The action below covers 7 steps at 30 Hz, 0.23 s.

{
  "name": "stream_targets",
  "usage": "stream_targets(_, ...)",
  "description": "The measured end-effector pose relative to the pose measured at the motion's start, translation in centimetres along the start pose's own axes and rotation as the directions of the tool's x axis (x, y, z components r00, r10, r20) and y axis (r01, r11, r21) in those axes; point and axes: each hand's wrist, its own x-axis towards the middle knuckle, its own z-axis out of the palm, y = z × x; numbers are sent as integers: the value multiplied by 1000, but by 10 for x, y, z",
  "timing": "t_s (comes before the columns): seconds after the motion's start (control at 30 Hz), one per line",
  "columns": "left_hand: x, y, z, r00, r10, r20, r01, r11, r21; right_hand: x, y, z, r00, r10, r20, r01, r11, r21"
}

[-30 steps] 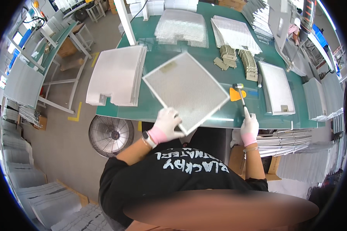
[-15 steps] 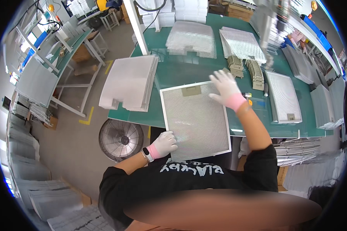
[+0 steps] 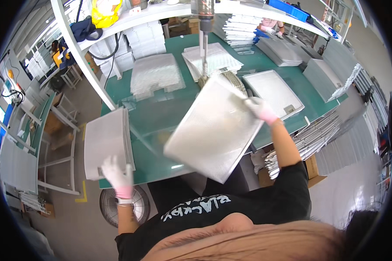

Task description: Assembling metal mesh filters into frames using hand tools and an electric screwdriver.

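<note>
My right hand (image 3: 260,108), in a white glove with a pink cuff, grips the right edge of a mesh filter panel (image 3: 215,130). The panel hangs tilted above the green table (image 3: 150,124), slightly blurred by motion. At the left, my left hand (image 3: 116,175), gloved alike, is open with its fingers apart. It is over the near edge of a stack of pale mesh sheets (image 3: 106,137); whether it touches them I cannot tell. Behind the raised panel, small tan latch pieces (image 3: 234,81) are partly hidden. A second framed filter panel (image 3: 272,89) lies right of them.
A powered screwdriver (image 3: 204,30) hangs over the table. Mesh stacks (image 3: 156,74) lie farther back, and grey sheets (image 3: 279,51) at the far right. A co-worker's hands (image 3: 274,31) show beyond. A white post (image 3: 82,56) rises at left; a round fan (image 3: 139,204) stands below the table edge.
My left hand has let go of the panel and moved left to the mesh stack. My right hand has taken the panel's right edge and lifted and tilted it. The view has shifted right.
</note>
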Motion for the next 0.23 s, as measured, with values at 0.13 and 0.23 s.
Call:
stream_targets(0.13,18,-47,34,866,-318,386,249,943,219,-41,112,-77,788,358,-501,-166,907,387)
stream_targets(0.23,38,-38,25,675,-427,601,353,903,246,-39,136,-90,721,415,-554,151,687,711)
